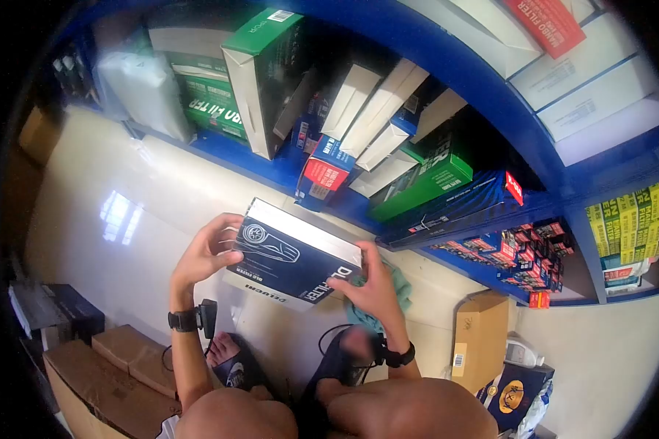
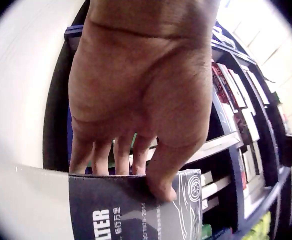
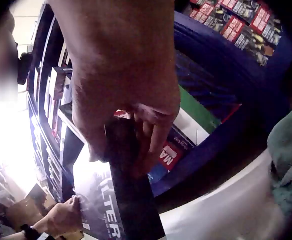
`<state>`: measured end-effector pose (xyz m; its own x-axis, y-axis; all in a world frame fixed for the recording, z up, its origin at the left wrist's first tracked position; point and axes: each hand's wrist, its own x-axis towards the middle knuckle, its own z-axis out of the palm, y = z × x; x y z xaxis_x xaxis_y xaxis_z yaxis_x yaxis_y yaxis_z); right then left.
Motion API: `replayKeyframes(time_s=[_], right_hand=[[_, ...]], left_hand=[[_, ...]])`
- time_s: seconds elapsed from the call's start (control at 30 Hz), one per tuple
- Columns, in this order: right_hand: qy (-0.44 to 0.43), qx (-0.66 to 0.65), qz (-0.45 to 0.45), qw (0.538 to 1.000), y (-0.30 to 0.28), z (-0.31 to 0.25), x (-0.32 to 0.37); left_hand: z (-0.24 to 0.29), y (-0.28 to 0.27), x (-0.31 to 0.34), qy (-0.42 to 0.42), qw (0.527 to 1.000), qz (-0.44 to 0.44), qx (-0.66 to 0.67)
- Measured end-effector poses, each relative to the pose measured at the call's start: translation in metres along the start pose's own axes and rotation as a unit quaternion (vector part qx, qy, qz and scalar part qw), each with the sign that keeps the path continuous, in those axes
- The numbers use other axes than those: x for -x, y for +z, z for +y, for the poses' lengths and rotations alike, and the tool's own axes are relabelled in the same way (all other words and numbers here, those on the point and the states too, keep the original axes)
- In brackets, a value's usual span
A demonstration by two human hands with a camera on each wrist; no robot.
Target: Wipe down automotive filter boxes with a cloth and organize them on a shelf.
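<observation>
A dark blue and white filter box [image 1: 293,252], with a line drawing of a car on its face, is held between both hands above the floor. The left hand [image 1: 206,252] grips its left end, thumb on the printed face; in the left wrist view the left hand [image 2: 141,95] has its fingers behind the box [image 2: 121,205]. At the right end, the right hand [image 1: 377,289] pinches the box, thumb on the front. The right wrist view shows the right hand [image 3: 126,100] over the box's edge [image 3: 136,200], its fingers partly in shadow.
Blue shelves [image 1: 234,157] with filter boxes curve across the top and right. Brown cartons [image 1: 110,380] stand lower left, an upright carton [image 1: 480,340] lower right. A green cloth [image 1: 399,289] lies behind the right hand. The person's feet and knees are below the box.
</observation>
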<state>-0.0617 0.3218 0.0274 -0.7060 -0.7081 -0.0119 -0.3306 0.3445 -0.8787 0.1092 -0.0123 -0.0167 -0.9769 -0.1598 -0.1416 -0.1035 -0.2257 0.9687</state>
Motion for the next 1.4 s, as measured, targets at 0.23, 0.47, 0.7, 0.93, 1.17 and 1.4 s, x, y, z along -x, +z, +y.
replayKeyframes(time_s=[0.23, 0.47, 0.7, 0.93, 1.17, 1.4], right_hand=[[-0.006, -0.007, 0.085, 0.996, -0.008, 0.020, 0.022], [-0.001, -0.006, 0.130, 0.992, -0.013, 0.018, 0.031], [0.030, 0.091, 0.149, 0.984, -0.009, -0.005, 0.028], [0.043, 0.059, 0.193, 0.979, -0.001, 0.008, 0.030], [0.044, 0.076, 0.194, 0.977, -0.002, 0.003, 0.026], [0.044, 0.070, 0.191, 0.978, -0.008, -0.010, 0.021]], left_hand=[[0.020, 0.023, -0.010, 0.070, 0.997, 0.015, -0.010], [0.085, 0.057, -0.048, 0.251, 0.908, 0.268, -0.204], [0.153, 0.088, -0.110, 0.330, 0.816, 0.373, -0.291], [0.141, 0.080, -0.123, 0.383, 0.769, 0.410, -0.307], [0.142, 0.087, -0.114, 0.389, 0.764, 0.413, -0.307], [0.138, 0.088, -0.114, 0.372, 0.777, 0.416, -0.292]])
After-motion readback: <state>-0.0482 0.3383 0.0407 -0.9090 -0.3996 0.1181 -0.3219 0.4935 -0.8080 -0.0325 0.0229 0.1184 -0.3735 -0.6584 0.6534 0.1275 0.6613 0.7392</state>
